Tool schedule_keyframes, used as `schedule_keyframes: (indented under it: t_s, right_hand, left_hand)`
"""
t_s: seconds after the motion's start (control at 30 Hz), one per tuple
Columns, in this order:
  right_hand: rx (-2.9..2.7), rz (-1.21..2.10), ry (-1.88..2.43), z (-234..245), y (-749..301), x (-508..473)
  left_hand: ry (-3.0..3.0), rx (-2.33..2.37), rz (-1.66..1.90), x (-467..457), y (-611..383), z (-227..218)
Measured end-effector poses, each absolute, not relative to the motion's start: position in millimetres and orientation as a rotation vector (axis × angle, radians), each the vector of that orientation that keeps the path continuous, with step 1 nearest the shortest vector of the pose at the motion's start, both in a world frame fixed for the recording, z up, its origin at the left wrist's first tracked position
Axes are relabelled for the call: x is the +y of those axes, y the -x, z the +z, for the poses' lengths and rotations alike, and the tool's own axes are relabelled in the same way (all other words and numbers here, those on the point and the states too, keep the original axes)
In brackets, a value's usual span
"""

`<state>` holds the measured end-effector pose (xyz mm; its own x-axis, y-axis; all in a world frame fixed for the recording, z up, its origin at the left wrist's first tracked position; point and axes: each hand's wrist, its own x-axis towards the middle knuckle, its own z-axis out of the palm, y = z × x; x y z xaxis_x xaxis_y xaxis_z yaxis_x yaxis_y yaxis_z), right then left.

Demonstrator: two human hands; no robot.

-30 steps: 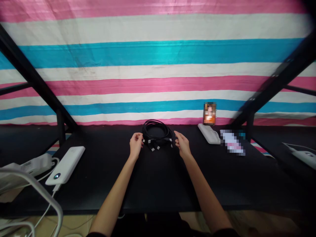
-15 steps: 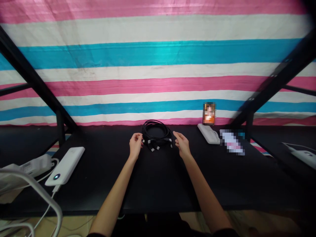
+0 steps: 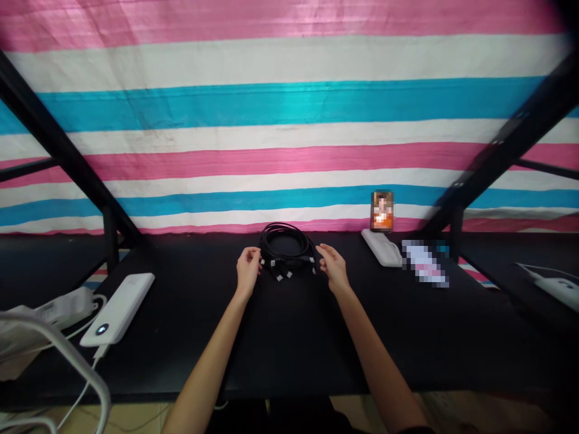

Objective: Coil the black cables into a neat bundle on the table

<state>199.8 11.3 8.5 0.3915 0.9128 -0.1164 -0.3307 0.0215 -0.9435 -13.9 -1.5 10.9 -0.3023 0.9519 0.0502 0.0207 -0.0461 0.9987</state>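
Observation:
A coil of black cables (image 3: 286,256) lies on the black tabletop, its several silver-tipped plugs gathered at the near side. At the coil's left edge is my left hand (image 3: 248,268), fingers curled in beside a plug; whatever is between the fingertips is hidden. My right hand (image 3: 333,267) is by the coil's right edge, its fingers bent and partly apart, with nothing visible between them. Its fingertips point at the coil across what looks like a small gap.
On the left lie a white power bank (image 3: 120,310) with a cable plugged in, and a white power strip (image 3: 67,307). At the back right are a pale device (image 3: 382,248), a small upright screen (image 3: 382,211) and a blurred packet (image 3: 425,262). Striped sheeting (image 3: 289,132) hangs behind, between black frame bars (image 3: 67,150).
The whole view has shifted down slightly. Both hands keep nearly the same place beside the coil, and the cables look unmoved.

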Motion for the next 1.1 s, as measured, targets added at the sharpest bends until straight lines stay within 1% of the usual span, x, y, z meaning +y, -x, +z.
schedule_keyframes:
  t_s: [1.1]
  right_hand:
    - [-0.673, 1.071, 1.179, 6.2, -201.9, 12.3]
  left_hand:
    - [-1.120, 1.433, 1.482, -2.5, 17.2, 12.7]
